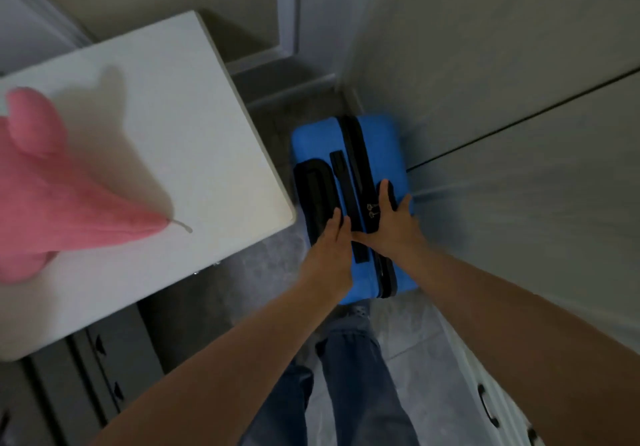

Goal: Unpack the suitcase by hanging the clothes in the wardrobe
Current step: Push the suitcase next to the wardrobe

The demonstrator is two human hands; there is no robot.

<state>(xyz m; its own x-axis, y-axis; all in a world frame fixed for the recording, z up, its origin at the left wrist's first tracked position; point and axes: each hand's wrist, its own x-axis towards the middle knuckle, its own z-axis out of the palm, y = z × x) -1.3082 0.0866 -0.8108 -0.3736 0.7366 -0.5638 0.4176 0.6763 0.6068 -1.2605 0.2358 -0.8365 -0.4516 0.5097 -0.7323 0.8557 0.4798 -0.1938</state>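
Observation:
A blue hard-shell suitcase point(381, 137) stands upright on the floor, zipped closed, with black handles and a black zipper band on its top face. My left hand point(334, 237) lies on the left part of that top, its fingers over the black carry handle point(346, 182). My right hand point(391, 218) lies flat on the right part, fingers spread, beside the two zipper pulls point(373, 210). The wardrobe point(519, 82) rises on the right, its pale doors closed, directly beside the suitcase. No clothes are visible.
A white table top point(156, 140) stands to the left with a pink plush item point(52, 196) lying on it. A dark cabinet point(97, 359) sits below the table. White drawers with black handles point(488, 407) are at lower right. My jeans-clad legs point(346, 376) stand on the grey tiled floor.

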